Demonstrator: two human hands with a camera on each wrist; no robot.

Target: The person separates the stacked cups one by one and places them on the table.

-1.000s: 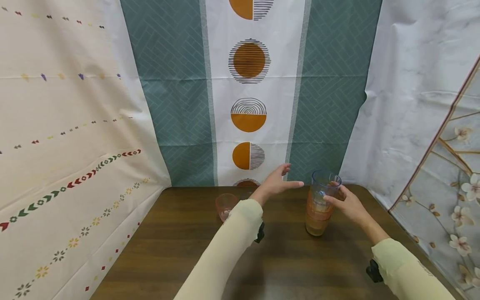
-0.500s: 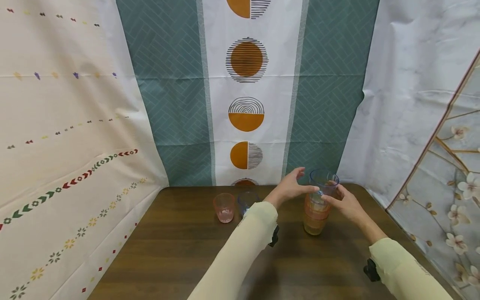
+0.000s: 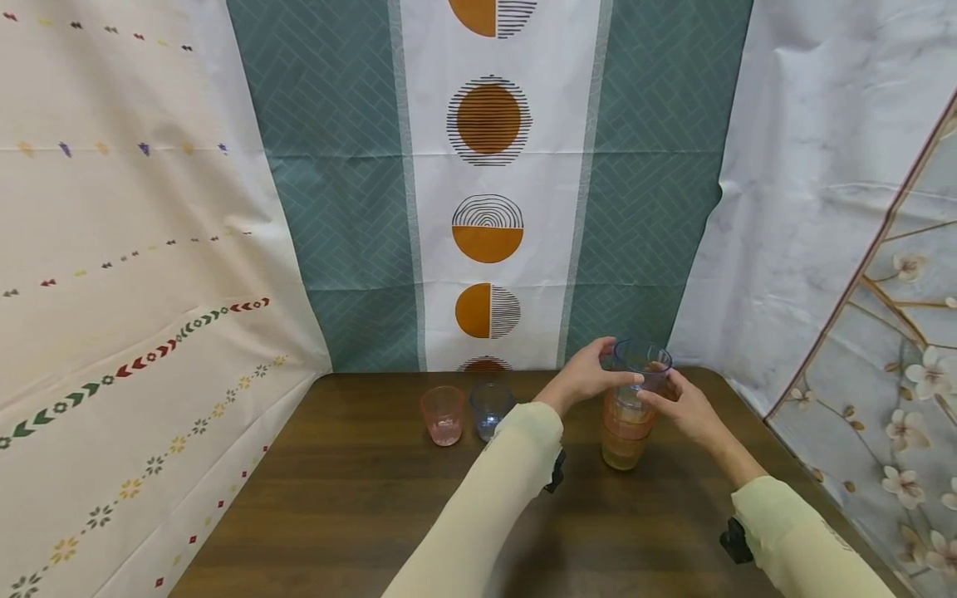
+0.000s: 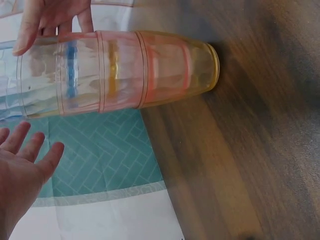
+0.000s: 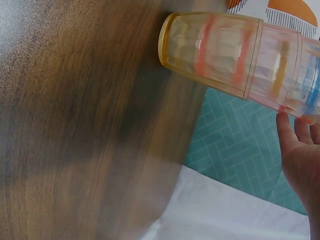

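Observation:
A tall stack of nested tinted glasses (image 3: 628, 426) stands upright at the right of the table, also large in the left wrist view. Yellow is lowest, pink bands come above, and a blue glass (image 3: 643, 357) tops it. My right hand (image 3: 688, 407) holds the upper stack from the right, thumb in front and fingers at the far side; its fingertips (image 5: 283, 117) meet the side in the right wrist view. From the left, my left hand (image 3: 586, 378) reaches to the blue glass with thumb and fingers spread; in the left wrist view its relaxed fingers (image 4: 50, 159) lie close beside it.
A pink glass (image 3: 444, 418) and a blue glass (image 3: 489, 413) stand side by side at the back of the brown wooden table (image 3: 359, 498), left of my left forearm. Patterned cloths (image 3: 493, 249) hang behind and along both sides.
My left hand has moved right, up to the top of the stack, uncovering the loose blue glass behind the forearm. The right hand keeps its place on the stack.

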